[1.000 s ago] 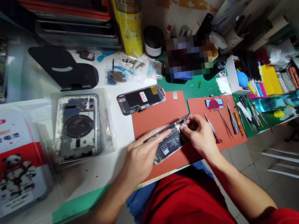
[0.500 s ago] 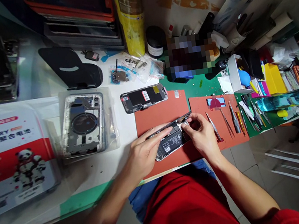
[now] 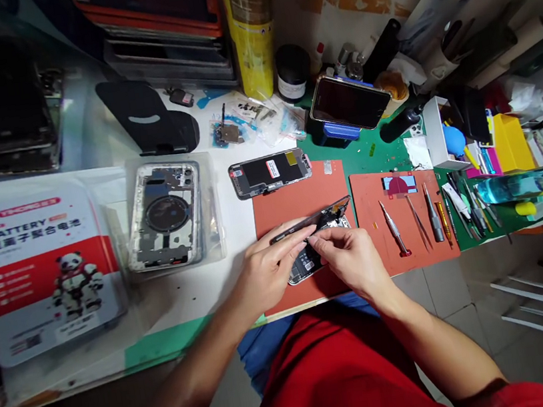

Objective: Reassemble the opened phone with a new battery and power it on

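An opened phone (image 3: pixel 306 263) with its battery showing lies on the orange mat (image 3: pixel 285 299). Its screen panel (image 3: pixel 316 216) is tilted up along the far side. My left hand (image 3: pixel 265 268) holds that panel, with fingers stretched along it and over the phone. My right hand (image 3: pixel 352 256) has thumb and fingers pinched together above the middle of the phone, close to my left fingertips. Whatever lies between those fingertips is too small to make out. Behind the phone rests a separate screen assembly (image 3: pixel 271 172), its back facing up.
Left of the mat are a phone housing (image 3: pixel 165 215) in a clear tray and a battery package (image 3: pixel 49 275). A screwdriver (image 3: pixel 394 228) and tweezers (image 3: pixel 419 222) lie to the right. Farther back stand a propped phone (image 3: pixel 349 101) and a yellow can (image 3: pixel 255 51).
My right hand has moved left along the phone, from its right end to near my left fingertips. The raised panel stands more tilted from the phone body. The view has shifted slightly.
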Action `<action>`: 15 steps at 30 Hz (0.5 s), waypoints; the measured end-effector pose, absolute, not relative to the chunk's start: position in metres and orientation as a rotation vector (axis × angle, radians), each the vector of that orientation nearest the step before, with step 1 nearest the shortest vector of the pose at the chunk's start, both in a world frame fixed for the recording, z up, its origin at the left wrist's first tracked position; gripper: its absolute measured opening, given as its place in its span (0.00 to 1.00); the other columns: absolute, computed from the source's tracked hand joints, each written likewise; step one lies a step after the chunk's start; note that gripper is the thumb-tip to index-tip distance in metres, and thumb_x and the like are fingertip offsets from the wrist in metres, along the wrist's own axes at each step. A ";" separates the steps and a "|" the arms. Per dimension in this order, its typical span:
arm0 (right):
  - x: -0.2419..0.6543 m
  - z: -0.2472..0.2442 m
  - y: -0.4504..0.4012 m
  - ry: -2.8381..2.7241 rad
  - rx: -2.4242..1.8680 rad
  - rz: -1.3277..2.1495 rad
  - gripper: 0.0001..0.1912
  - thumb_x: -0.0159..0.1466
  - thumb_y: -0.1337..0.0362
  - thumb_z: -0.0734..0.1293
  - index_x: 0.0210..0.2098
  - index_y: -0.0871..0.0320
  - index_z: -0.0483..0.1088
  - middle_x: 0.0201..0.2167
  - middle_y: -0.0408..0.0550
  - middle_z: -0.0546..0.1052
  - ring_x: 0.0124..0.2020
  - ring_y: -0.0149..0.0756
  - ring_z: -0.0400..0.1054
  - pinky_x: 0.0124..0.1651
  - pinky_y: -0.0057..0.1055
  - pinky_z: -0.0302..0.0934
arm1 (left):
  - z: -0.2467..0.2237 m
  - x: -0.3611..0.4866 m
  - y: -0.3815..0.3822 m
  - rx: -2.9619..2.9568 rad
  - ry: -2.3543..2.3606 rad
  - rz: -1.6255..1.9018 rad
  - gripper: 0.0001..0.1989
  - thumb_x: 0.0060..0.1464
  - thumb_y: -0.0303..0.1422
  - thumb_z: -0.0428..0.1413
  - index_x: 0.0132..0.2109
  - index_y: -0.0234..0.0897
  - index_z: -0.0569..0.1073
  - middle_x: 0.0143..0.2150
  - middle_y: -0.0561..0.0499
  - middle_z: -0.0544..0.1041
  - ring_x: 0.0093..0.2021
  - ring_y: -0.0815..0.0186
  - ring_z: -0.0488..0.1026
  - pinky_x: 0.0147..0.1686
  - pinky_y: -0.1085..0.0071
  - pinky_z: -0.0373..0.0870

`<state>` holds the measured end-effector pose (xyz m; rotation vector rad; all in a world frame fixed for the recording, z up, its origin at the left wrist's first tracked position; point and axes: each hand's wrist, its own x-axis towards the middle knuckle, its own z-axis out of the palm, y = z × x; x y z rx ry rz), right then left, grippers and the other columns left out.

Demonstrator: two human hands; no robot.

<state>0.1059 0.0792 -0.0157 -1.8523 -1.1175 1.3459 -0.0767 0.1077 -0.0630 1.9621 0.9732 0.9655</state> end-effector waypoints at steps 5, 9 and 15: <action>0.105 -0.016 0.078 -1.058 -1.829 1.363 0.20 0.63 0.45 0.71 0.35 0.56 0.81 0.20 0.39 0.67 0.23 0.31 0.55 0.28 0.30 0.52 | -0.063 -0.075 0.108 1.955 0.974 0.991 0.19 0.71 0.26 0.56 0.63 0.46 0.80 0.61 0.49 0.83 0.59 0.61 0.81 0.62 0.63 0.80; 0.105 -0.019 0.074 -1.035 -1.862 1.359 0.18 0.62 0.45 0.71 0.35 0.55 0.79 0.19 0.37 0.66 0.21 0.31 0.53 0.27 0.30 0.51 | -0.063 -0.075 0.108 1.953 0.957 1.018 0.20 0.71 0.24 0.55 0.63 0.45 0.80 0.60 0.49 0.83 0.59 0.62 0.82 0.61 0.64 0.80; 0.103 -0.024 0.071 -1.072 -1.935 1.247 0.16 0.62 0.48 0.72 0.33 0.54 0.76 0.19 0.39 0.71 0.22 0.33 0.59 0.29 0.31 0.54 | -0.062 -0.073 0.106 1.997 0.985 1.044 0.19 0.70 0.24 0.55 0.62 0.44 0.80 0.60 0.48 0.83 0.58 0.61 0.82 0.61 0.63 0.80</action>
